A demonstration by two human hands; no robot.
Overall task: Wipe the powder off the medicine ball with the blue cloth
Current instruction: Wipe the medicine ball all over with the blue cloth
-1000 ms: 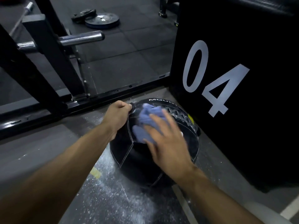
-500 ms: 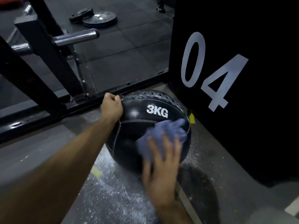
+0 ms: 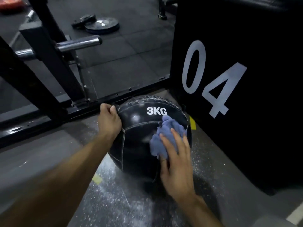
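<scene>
A black medicine ball [image 3: 136, 145] marked "3KG" sits on the floor in the middle of the view, with faint white powder smears on its panels. My left hand [image 3: 109, 119] grips its upper left edge, thumb and fingers curled over the rim. A crumpled blue cloth [image 3: 165, 133] lies on the ball's right side, under the label. My right hand [image 3: 176, 163] presses the cloth flat against the ball with straight, spread fingers.
A large black box [image 3: 246, 79] marked "04" stands close on the right, almost touching the ball. A black rack frame [image 3: 49, 71] with a steel peg [image 3: 78, 44] runs along the left and behind. White powder [image 3: 114, 194] covers the floor in front. Weight plates [image 3: 101, 26] lie far back.
The ball has been turned so the "3KG" label faces up. My right hand slid the cloth from the top of the ball down to its right side.
</scene>
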